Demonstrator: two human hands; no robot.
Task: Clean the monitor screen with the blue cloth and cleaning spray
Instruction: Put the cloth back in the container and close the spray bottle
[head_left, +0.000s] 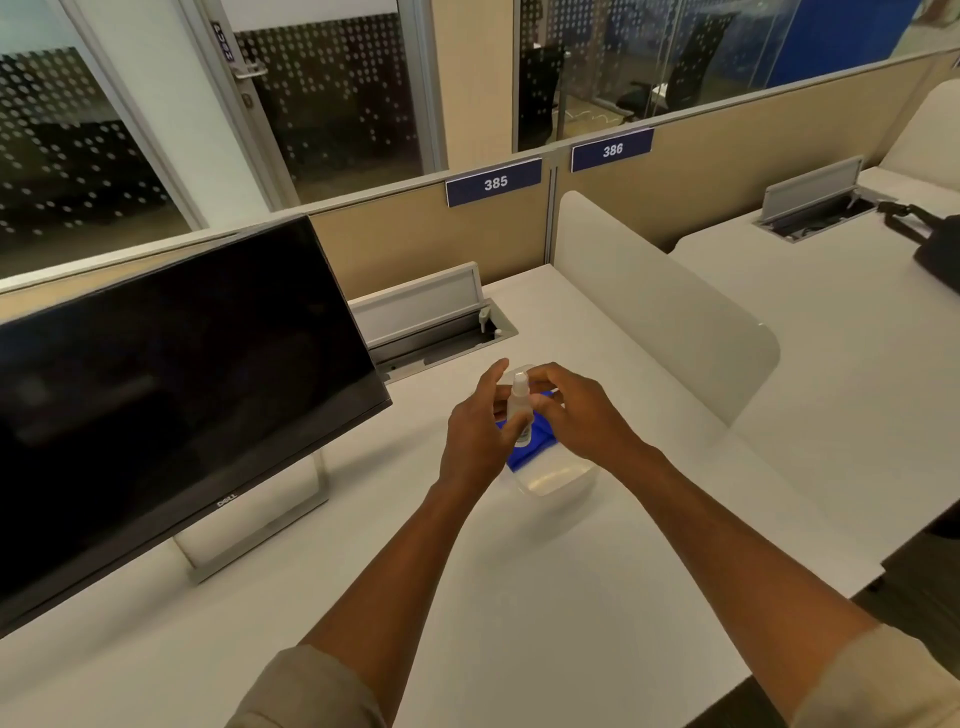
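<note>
On the white surface (519, 597), right of the monitor:

Item 1, spray bottle (521, 410). Small, clear, white nozzle on top. Stands upright, long axis vertical, nozzle toward the ceiling. Which way the spray opening faces cannot be told. Held by the left hand (475, 441), thumb across its front, the other fingers reaching past it on the far side.

Item 2, blue cloth (535, 441). Bunched, lying inside a clear plastic tub (561, 480), just behind and beneath the bottle. Partly covered by both hands.

Item 3, right hand (576, 410). Fingers curled down over the cloth and close to the bottle's top; whether it grips the cloth, or touches the nozzle, cannot be told.

Item 4, monitor (171, 395). Dark screen, unlit, tilted back on a grey stand, its face turned toward the person, well apart from the hands.

Step in hand, by judgement: gathering the supplies; screen not yet wiped. Next move likely calls for lifting the cloth free of the tub, turning the nozzle onto the cloth or screen, then carrying both left to the monitor.
</note>
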